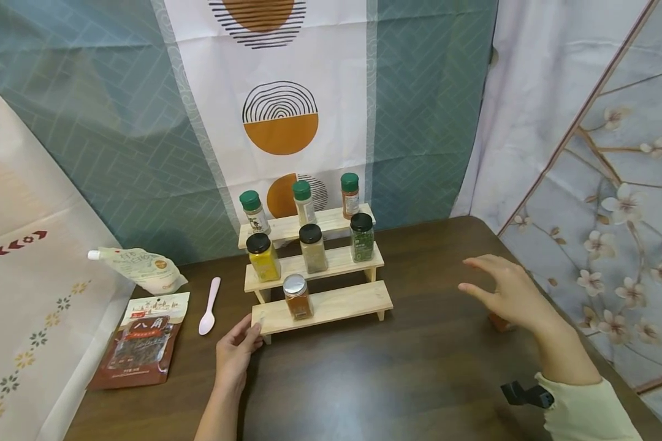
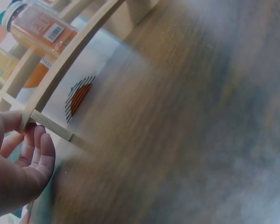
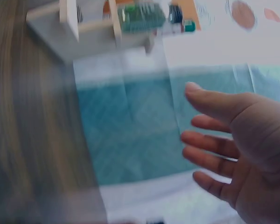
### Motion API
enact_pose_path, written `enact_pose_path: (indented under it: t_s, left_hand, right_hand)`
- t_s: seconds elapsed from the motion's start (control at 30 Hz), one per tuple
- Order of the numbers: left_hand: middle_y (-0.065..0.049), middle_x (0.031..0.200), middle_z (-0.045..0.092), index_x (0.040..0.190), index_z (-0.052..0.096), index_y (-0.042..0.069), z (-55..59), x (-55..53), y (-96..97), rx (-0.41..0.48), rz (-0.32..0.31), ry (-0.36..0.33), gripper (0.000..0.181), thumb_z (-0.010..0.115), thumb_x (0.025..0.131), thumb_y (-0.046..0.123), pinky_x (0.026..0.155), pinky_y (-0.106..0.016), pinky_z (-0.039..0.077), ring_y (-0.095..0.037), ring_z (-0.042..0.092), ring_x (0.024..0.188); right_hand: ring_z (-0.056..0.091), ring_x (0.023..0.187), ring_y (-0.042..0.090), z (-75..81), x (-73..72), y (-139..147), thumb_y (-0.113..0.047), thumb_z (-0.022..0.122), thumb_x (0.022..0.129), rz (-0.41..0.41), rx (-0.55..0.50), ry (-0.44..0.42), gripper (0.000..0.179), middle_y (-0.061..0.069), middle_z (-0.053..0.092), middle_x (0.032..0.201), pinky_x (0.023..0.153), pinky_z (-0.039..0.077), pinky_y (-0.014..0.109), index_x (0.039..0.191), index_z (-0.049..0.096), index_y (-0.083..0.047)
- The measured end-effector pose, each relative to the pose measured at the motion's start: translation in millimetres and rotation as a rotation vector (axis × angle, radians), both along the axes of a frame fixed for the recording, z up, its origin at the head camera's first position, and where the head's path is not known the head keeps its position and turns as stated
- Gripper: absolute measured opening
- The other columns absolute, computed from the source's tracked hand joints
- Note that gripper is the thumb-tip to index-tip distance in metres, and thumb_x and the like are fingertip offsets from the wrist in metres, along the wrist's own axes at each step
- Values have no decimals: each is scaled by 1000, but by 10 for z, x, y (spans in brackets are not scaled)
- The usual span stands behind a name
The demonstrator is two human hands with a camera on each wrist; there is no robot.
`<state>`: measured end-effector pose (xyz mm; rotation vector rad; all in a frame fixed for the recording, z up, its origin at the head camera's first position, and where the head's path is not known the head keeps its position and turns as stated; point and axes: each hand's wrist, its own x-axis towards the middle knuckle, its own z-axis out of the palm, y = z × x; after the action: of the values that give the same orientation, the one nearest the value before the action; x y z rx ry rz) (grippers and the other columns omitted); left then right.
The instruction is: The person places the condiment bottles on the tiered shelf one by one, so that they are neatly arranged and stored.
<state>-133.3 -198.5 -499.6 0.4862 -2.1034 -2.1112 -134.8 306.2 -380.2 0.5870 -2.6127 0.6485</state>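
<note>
A three-tier wooden spice rack (image 1: 353, 300) stands on the table. My left hand (image 1: 236, 352) pinches the left end of its lowest shelf, thumb above and fingers curled beneath the edge, as the left wrist view shows. On that shelf, near the left, is a silver-lidded jar (image 1: 298, 299) of reddish-brown spice. The middle shelf bears black-lidded jars of yellow (image 1: 265, 263), beige (image 1: 314, 254) and green (image 1: 362, 242) contents. My right hand (image 1: 507, 293) is held away to the rack's right, thumb and fingers apart with nothing between them.
Green-capped bottles (image 1: 303, 205) line the top shelf. Left of the rack lie a pale pink spoon (image 1: 211, 306), a brown spice bag (image 1: 143, 343) and a white-capped pouch (image 1: 143, 269). A reddish-brown object (image 1: 499, 323) sits partly hidden under the right hand. Curtains border the table.
</note>
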Motion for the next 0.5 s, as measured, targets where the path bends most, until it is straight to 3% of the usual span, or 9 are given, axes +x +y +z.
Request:
enact_pose_path:
  t_s: [0.23,0.37,0.5]
  left_hand:
    - [2,92,69,139,58,-4,-19,-2,-7,8,-2,8,47,72,96,10,72,-22,57,-8,64,76]
    - [3,90,68,137,59,-5,-29,-18,-3,17,7,20,46,71,96,8,70,-22,57,-8,63,74]
    - [3,88,68,137,59,-6,-32,-16,-8,18,15,16,45,71,96,7,70,-22,57,-8,63,74]
  right_hand:
    - [54,113,53,-128,115,458,-31,86,82,-104,91,-195,67,31,58,125,86,45,68,131,59,6]
    - [58,107,52,-209,140,626,-26,90,75,-95,127,-163,66,30,63,118,84,47,65,125,63,7]
    - [59,106,55,-246,138,717,-22,91,74,-97,145,-193,66,33,64,118,84,47,66,125,63,9]
